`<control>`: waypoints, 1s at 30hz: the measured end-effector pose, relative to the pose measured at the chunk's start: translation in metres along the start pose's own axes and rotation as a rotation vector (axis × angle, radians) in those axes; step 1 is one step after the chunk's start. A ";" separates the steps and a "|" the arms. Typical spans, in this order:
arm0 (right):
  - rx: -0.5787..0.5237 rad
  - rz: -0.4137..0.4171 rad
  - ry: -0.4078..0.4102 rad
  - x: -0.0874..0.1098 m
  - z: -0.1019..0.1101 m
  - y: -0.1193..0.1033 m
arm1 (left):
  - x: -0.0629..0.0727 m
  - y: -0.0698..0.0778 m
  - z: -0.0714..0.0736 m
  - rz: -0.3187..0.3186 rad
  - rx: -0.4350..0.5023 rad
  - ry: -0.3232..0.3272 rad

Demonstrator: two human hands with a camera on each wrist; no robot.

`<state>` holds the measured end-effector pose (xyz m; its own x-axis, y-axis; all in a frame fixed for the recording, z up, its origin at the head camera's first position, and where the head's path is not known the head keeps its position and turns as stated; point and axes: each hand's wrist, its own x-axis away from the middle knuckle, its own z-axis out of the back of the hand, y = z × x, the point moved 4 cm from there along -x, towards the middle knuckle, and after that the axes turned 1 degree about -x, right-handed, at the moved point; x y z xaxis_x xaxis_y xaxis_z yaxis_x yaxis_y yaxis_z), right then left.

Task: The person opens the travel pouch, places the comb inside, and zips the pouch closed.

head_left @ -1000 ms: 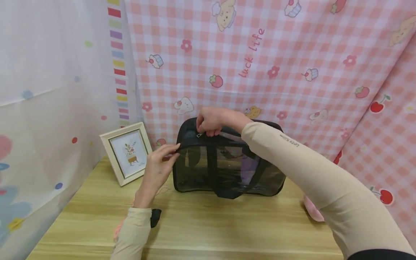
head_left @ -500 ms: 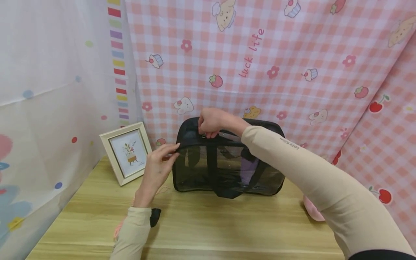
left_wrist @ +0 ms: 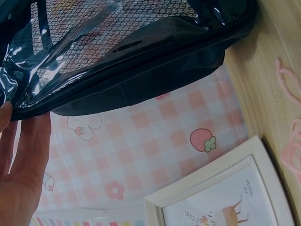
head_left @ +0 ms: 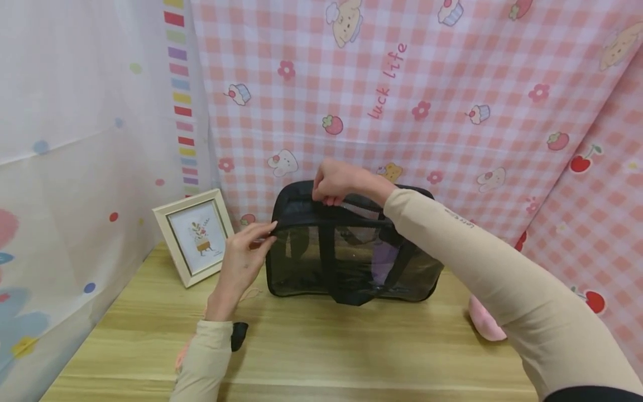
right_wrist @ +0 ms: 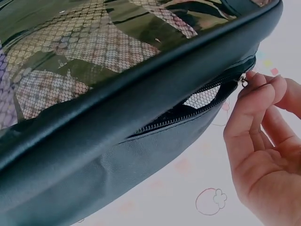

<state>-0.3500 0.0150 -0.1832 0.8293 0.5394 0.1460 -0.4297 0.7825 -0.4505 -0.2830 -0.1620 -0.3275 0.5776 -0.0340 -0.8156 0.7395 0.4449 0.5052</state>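
Observation:
A black bag (head_left: 301, 215) with smoky see-through sides stands on the table in the head view, its strap handle hanging over the front. Something purple (head_left: 383, 262) shows through the side. At the bag's upper left corner, my left hand (head_left: 245, 254) pinches the black edge between thumb and fingers. Above the top, my right hand (head_left: 335, 181) has curled fingers; the right wrist view shows thumb and fingertips pinching the small metal zipper pull (right_wrist: 243, 81). Beside that pull the zipper (right_wrist: 188, 110) gapes, with white mesh visible inside.
A cream picture frame (head_left: 198, 240) leans left of the bag. Pink cord (left_wrist: 294, 150) lies near my left wrist, beside a small black object (head_left: 239, 336). Something pink (head_left: 486, 321) sits under my right forearm. A checked curtain (head_left: 351, 134) hangs behind the bag.
My right hand has shifted a little to the right along the bag's top, with the zipper pull. My left hand keeps its hold on the corner.

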 end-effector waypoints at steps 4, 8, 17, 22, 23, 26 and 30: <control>-0.025 -0.008 0.007 0.002 0.004 0.003 | -0.001 0.002 -0.001 -0.008 0.005 -0.005; -0.057 -0.028 0.011 0.004 0.008 0.008 | -0.001 0.002 -0.002 -0.012 0.005 -0.018; -0.055 -0.044 0.016 0.009 0.012 0.020 | 0.000 0.002 -0.001 -0.014 -0.004 -0.014; -0.065 -0.026 0.005 0.010 0.013 0.024 | 0.002 0.000 -0.002 -0.007 0.018 -0.014; -0.067 -0.022 0.004 0.011 0.014 0.025 | 0.002 -0.001 -0.002 -0.008 0.022 -0.013; -0.075 -0.014 0.001 0.013 0.016 0.028 | 0.001 -0.001 -0.002 -0.021 0.028 -0.008; -0.065 -0.022 -0.011 0.015 0.018 0.034 | 0.000 0.000 -0.001 -0.020 0.028 -0.012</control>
<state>-0.3589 0.0558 -0.1802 0.8340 0.5261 0.1664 -0.3870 0.7727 -0.5032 -0.2834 -0.1617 -0.3278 0.5670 -0.0533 -0.8220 0.7600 0.4188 0.4970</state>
